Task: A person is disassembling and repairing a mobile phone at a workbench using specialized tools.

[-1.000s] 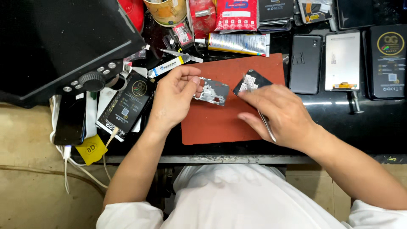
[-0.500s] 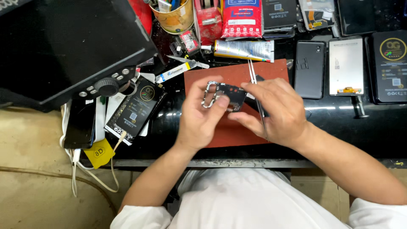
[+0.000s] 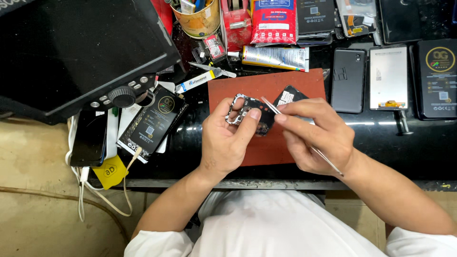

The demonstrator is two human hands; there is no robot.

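Head view: left hand [image 3: 226,140] gripping small dark phone part with silver cut-out frame [image 3: 247,114], thumb and fingers closed around it, holding it just above rust-red rectangular work mat [image 3: 266,88]. Right hand [image 3: 314,135] pinching thin silver metal tweezers [image 3: 290,128], tips touching that part's right edge, the rest running back through the palm. Sitting lower and closer to the body than half a second ago, both hands now over the mat's middle rather than its upper edge. Compared with a full second back, no longer spread apart, now meeting at the part. Lying behind right fingers on the mat, black phone cover [image 3: 290,95]. Resting further right on glossy black bench [image 3: 381,138], flat dark phone body [image 3: 348,80] and white-backed rectangular screen panel [image 3: 388,77].
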